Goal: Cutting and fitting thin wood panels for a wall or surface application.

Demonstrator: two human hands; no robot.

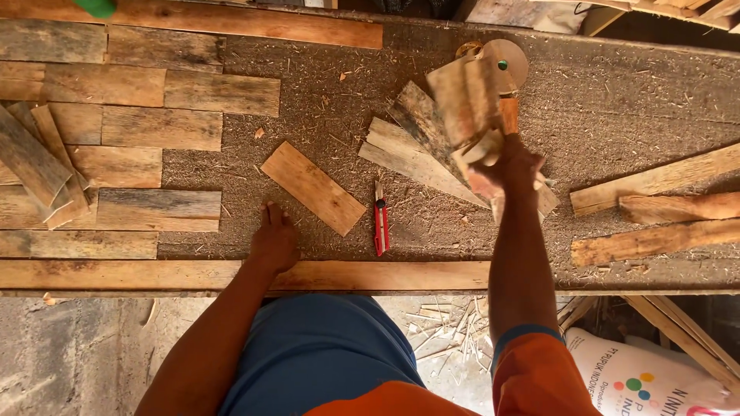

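Braced flat, open-fingered, on the tabletop (462, 231) is the left hand (274, 240); wood offcuts (466, 104) are gripped aloft by the right hand (509, 166), seemingly for inspection.

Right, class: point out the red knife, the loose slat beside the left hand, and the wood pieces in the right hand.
Red knife (380, 225): head view, mid-handle.
Slat (314, 187): head view, centre of its face.
Wood pieces (465, 102): head view, face of the front piece.
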